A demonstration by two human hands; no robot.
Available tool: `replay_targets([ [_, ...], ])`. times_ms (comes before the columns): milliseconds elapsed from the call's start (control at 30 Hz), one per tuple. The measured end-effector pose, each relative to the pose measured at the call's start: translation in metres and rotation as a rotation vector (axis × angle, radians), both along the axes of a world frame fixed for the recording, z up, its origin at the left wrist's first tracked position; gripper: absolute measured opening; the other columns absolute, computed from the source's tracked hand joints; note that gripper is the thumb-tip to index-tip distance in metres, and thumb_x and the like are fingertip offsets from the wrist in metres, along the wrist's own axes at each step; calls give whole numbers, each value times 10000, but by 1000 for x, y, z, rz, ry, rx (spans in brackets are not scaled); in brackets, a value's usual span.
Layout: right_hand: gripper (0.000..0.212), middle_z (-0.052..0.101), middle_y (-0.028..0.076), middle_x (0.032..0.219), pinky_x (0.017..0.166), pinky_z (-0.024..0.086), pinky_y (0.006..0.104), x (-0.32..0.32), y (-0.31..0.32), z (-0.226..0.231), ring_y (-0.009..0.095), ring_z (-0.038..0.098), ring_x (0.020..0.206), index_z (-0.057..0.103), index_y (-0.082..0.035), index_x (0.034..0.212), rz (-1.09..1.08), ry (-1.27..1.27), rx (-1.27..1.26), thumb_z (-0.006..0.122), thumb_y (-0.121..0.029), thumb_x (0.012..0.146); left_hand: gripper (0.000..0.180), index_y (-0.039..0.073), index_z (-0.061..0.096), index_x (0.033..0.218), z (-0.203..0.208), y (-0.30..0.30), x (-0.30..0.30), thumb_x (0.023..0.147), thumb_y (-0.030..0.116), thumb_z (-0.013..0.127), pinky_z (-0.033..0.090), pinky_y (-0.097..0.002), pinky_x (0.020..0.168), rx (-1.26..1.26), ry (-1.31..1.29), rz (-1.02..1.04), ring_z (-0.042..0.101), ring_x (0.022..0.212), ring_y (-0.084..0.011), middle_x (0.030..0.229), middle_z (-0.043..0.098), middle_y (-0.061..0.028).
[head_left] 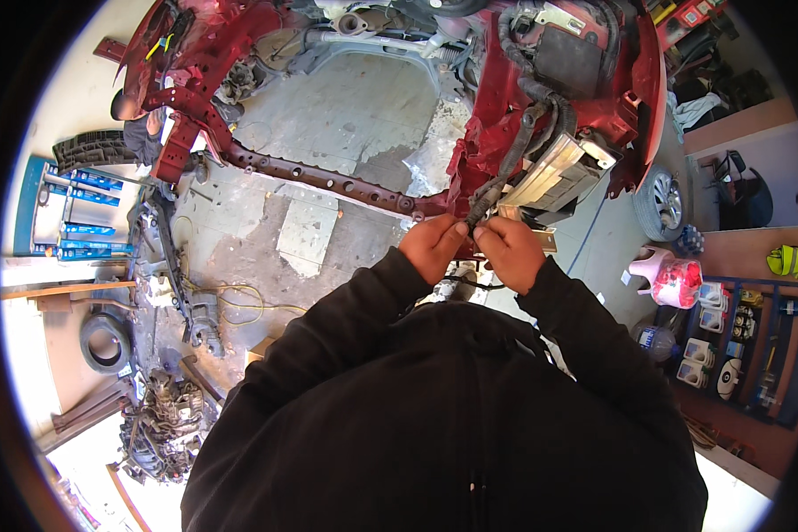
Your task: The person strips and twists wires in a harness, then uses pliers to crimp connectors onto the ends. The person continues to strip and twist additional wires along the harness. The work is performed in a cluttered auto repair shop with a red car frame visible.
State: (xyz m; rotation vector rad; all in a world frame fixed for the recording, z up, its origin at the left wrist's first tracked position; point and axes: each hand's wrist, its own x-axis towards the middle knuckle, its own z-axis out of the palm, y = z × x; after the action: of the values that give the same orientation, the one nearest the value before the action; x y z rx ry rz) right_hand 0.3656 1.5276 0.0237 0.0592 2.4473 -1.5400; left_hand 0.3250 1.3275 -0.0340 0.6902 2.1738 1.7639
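My left hand [434, 248] and my right hand [512, 251] are close together in front of my chest. Both are closed, thumbs and fingertips pinching a dark, wrapped wiring harness [481, 206]. From my fingers the harness runs up and away along the right side of a stripped red car body [477, 124]. A thin black cable [474, 285] hangs below my hands. Just beyond my right hand is a pale metal bracket-like part [550, 173] fixed near the car's corner. The exact end of the harness between my fingertips is hidden.
The car's perforated dark red crossbeam [328, 182] spans the front left. Another person [140, 133] is at the far left corner. An engine assembly [164, 421] and yellow cord [257, 306] lie at left. A wheel [663, 204] and a blue rack [745, 350] are at right.
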Motion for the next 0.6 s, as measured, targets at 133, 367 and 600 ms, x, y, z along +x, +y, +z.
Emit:
replay_targets([
  [133,231,653,179,873,731,501,426,2,3,-9,309,636,804,649,30,951,8,34,20,632,-194,1004,344,16,640,954,1,6,9,1120,288,512,457,-362,607,192,-368,-8,558,653,-175,708,595,-60],
  [367,202,639,161,1037,874,510,403,-7,8,-20,305,631,976,655,16,1087,84,-92,-190,610,-173,1032,376,46,645,967,19,-4,11,1131,345,488,316,-255,508,452,-843,-79,399,558,-70,684,503,32],
  [600,240,663,92,1078,884,554,338,-23,22,-9,184,663,982,607,21,1284,245,-57,-115,533,-106,1094,394,46,634,1002,27,0,17,1132,389,489,316,-261,517,508,-912,-115,380,575,-76,687,470,25],
])
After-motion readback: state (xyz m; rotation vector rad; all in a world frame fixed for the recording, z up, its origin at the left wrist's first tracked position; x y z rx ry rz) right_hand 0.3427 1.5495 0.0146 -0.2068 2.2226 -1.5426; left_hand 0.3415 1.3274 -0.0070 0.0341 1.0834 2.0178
